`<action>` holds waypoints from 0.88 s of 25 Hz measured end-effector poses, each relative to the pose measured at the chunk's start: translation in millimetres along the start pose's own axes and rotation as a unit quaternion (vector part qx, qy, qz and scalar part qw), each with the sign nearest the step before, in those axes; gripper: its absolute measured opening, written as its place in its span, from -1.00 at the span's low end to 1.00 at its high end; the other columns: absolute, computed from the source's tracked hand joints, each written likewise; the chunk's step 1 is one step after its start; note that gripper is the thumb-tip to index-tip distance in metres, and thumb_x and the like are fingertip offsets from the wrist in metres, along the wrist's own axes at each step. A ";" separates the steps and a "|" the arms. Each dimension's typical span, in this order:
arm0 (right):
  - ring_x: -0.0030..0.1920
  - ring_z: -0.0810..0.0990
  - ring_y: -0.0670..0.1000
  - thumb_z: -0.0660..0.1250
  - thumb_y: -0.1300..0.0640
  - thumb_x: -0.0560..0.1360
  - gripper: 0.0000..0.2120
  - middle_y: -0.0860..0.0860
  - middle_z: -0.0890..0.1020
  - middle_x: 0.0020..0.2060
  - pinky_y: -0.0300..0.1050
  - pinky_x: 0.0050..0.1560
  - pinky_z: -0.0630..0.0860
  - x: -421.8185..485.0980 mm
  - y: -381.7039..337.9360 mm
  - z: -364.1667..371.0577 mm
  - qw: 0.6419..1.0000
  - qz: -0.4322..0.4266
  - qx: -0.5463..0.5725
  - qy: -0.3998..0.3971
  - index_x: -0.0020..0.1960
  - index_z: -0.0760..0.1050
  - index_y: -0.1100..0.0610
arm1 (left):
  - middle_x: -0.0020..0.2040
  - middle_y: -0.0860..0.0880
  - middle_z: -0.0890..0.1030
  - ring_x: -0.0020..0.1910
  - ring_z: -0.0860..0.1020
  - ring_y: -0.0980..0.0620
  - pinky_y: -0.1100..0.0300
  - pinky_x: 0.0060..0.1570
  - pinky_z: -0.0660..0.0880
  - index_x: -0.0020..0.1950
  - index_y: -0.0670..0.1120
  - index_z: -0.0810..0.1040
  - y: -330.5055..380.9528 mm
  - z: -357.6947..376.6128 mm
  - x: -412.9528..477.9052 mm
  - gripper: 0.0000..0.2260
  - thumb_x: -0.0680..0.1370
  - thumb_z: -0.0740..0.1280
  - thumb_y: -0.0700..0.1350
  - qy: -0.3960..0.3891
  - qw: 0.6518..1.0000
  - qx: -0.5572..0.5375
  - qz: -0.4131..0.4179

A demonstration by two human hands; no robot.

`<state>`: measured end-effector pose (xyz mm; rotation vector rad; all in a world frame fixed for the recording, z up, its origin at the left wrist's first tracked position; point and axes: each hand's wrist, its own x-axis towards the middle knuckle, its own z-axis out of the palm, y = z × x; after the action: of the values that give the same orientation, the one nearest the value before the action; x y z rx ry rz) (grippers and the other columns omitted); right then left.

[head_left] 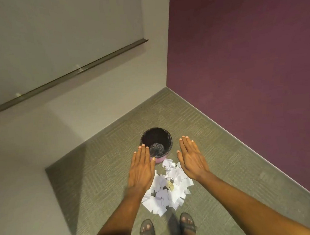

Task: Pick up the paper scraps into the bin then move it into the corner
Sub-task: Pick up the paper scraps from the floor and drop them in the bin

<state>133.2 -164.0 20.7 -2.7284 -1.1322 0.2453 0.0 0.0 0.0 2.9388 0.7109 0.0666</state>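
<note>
- On the carpet (217, 149), well short of the wall corner: pink bin (157, 144), black liner, upright.
- Paper scraps (166, 190) piled just beside bin, on its near side.
- Left hand (141, 168): flat, fingers straight, holding nothing, above pile's left edge.
- Right hand (192, 158): same, above right edge.

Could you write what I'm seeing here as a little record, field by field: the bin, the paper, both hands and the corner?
bin: pink, black liner, upright on the carpet, no scraps seen inside
paper scraps: white pile on the carpet, between the bin and the feet
left hand: open, flat, holding nothing
right hand: open, flat, holding nothing
corner: beyond the bin, where the purple wall begins
progress: nothing picked up yet
</note>
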 end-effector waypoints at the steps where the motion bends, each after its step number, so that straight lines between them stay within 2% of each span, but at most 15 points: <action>1: 0.58 -0.01 0.12 -0.33 -0.13 0.61 -0.32 0.18 0.08 0.56 -0.07 0.50 -0.26 -0.9 0.8 2.1 1.000 0.005 0.005 0.008 0.57 0.00 0.26 | 0.42 -0.21 0.42 0.44 0.36 -0.13 -0.05 0.43 0.21 0.42 -0.26 0.37 1.5 2.9 -0.4 -0.51 0.65 -0.01 0.02 0.000 1.000 0.001 -0.004; 6: 0.57 0.03 0.13 -0.41 -0.17 0.58 -0.26 0.19 0.12 0.56 -0.04 0.52 -0.19 -5.9 8.3 14.6 1.000 0.010 0.002 0.008 0.56 0.04 0.26 | 0.39 -0.20 0.46 0.42 0.39 -0.13 -0.06 0.41 0.19 0.40 -0.26 0.42 13.3 3.5 -7.3 -0.50 0.64 -0.01 0.02 -0.047 0.999 -0.005 -0.011; 12: 0.58 -0.04 0.10 -0.31 -0.14 0.61 -0.33 0.17 0.05 0.57 -0.04 0.53 -0.21 -11.4 28.7 23.0 0.999 0.010 0.026 -0.020 0.57 -0.01 0.24 | 0.46 -0.19 0.37 0.48 0.30 -0.11 -0.05 0.46 0.06 0.47 -0.23 0.32 26.6 18.8 -21.6 -0.46 0.66 -0.10 0.08 -0.073 0.997 0.014 -0.012; 16: 0.57 0.06 0.14 -0.26 -0.12 0.63 -0.36 0.20 0.14 0.55 -0.02 0.52 -0.18 -15.6 46.2 28.2 0.999 0.005 0.023 -0.024 0.56 0.07 0.25 | 0.46 -0.18 0.36 0.49 0.29 -0.10 -0.05 0.46 0.04 0.47 -0.22 0.33 45.2 27.0 -24.2 -0.37 0.65 -0.25 0.12 -0.092 0.995 0.013 -0.025; 19: 0.55 0.13 0.16 -0.18 -0.07 0.64 -0.40 0.21 0.20 0.53 0.00 0.51 -0.13 -17.2 60.5 33.1 1.000 0.000 0.021 -0.023 0.54 0.12 0.27 | 0.44 -0.16 0.40 0.46 0.33 -0.09 -0.04 0.45 0.08 0.44 -0.21 0.38 62.2 34.4 -23.2 -0.38 0.65 -0.22 0.12 -0.090 0.995 0.019 -0.037; 22: 0.55 0.11 0.16 -0.08 -0.04 0.67 -0.45 0.21 0.19 0.53 0.02 0.52 -0.13 -17.5 73.3 41.2 0.999 -0.001 0.021 -0.032 0.55 0.10 0.26 | 0.48 -0.16 0.34 0.50 0.25 -0.08 -0.03 0.46 -0.01 0.48 -0.20 0.31 71.9 46.0 -22.5 -0.36 0.64 -0.27 0.13 -0.077 0.996 0.012 -0.036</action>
<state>162.0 -223.3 -34.4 -2.7002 -1.1338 0.3544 15.8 -78.6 -37.0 2.8981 0.7966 -0.1731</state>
